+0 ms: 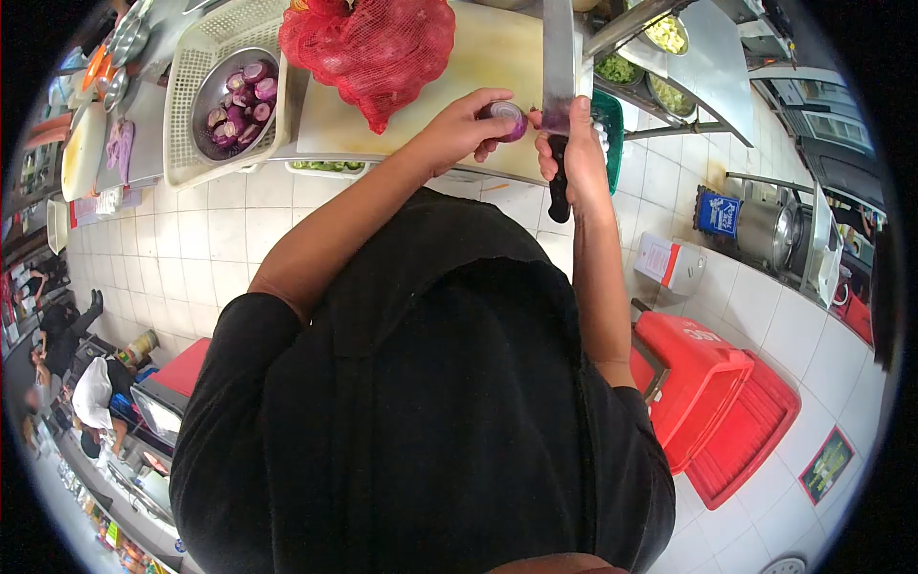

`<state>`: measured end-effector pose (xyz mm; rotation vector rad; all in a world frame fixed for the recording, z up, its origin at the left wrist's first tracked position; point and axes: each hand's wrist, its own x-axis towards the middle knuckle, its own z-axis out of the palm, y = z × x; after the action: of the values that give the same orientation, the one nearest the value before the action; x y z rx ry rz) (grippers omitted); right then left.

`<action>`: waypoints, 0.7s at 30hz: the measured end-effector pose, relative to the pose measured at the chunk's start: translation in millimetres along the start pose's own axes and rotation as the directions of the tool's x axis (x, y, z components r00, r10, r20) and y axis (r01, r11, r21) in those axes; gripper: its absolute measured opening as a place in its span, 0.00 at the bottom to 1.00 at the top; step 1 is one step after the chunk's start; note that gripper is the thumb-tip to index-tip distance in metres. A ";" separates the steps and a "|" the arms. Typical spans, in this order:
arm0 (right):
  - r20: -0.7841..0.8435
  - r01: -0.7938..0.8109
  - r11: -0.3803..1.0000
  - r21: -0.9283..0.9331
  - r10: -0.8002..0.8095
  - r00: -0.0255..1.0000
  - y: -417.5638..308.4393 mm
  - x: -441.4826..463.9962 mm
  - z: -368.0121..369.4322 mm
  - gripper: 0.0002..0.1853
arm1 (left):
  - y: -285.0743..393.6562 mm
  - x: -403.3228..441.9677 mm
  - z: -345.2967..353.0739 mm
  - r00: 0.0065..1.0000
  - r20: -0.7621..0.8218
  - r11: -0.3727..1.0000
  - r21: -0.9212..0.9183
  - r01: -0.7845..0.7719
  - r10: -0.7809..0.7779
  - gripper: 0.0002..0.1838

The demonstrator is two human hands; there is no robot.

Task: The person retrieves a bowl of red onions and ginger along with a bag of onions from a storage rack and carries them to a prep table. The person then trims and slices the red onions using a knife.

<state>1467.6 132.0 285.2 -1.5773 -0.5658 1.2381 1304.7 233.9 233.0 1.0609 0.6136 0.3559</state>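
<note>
Cut onions (264, 89) lie in a metal bowl (212, 82) left of the cutting board (492, 69); the bulbs in the red net bag (382, 57) on the board appear to be the uncut remainder. The left hand (464, 132), reaching forward, grasps an onion (510, 117), cut face exposed, above the board's near edge; the right hand (582, 158) clenches the knife (557, 91) by its handle at the board's right end, blade pointing forward.
</note>
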 end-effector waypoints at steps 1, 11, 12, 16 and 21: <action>-0.001 0.011 1.000 0.005 -0.011 1.000 2.5 -1.7 -2.5 0.43 | 1.3 1.6 0.0 1.000 -0.009 0.999 -0.034 -0.001 0.001 0.29; 0.047 0.117 0.979 -0.170 -0.110 0.993 4.3 -13.9 4.0 0.40 | 9.5 10.6 11.8 0.999 -0.038 0.975 -0.219 -0.043 0.036 0.25; 0.031 0.119 0.977 -0.175 -0.115 0.993 8.0 -10.8 2.6 0.39 | 9.6 10.9 12.0 0.999 -0.041 0.976 -0.213 -0.038 0.030 0.25; -0.043 0.036 0.993 -0.114 -0.041 0.998 17.6 -3.7 -11.8 0.39 | 11.3 8.7 13.0 0.999 -0.034 0.978 -0.209 0.005 -0.012 0.25; -0.057 0.063 0.997 -0.042 -0.065 0.996 14.4 -7.5 -12.7 0.41 | 8.6 8.9 10.8 0.999 -0.006 0.965 -0.258 0.039 -0.042 0.25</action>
<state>1473.3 115.0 275.1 -1.6116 -0.6027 1.1360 1318.5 235.1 241.7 0.7958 0.5810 0.3952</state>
